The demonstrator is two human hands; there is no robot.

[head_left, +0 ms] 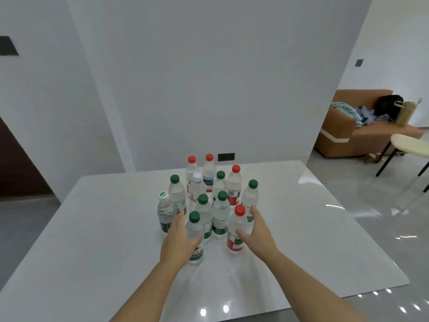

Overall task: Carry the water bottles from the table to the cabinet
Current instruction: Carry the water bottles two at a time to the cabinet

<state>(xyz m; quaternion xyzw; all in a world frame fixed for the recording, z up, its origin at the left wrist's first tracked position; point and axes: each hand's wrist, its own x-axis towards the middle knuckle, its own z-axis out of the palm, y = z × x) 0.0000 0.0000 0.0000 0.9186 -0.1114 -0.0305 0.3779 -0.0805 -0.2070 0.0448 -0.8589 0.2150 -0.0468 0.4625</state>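
Both forearms reach in from the near edge, hands side by side and level; left hand [180,238] spread wide, fingers straight and pointing away, thumb across the front of the green-capped front bottle [194,225], not yet curled round it; right hand [258,231] likewise spread, thumb against the red-capped front bottle [239,221], fingers running up its right side; neither hand has a grip yet.

Key relation: each front bottle stands upright just inside its own hand, between the two palms; green-capped one lies to the right of the left palm, red-capped one to the left of the right palm; long axes vertical, so a side-on wrap round the body looks the natural hold; each hand is nearer its own bottle, no crossing needed.

Outward: rest of the bottles [220,214] packed close behind, all standing on the white table [92,228], caps green, red and white; a grey-tinted bottle [165,212] sits just left of the left fingertips and could be knocked as they close.

Cabinet not in view; carrying judged not yet begun; sofa [343,133] and chair [408,142] far right.
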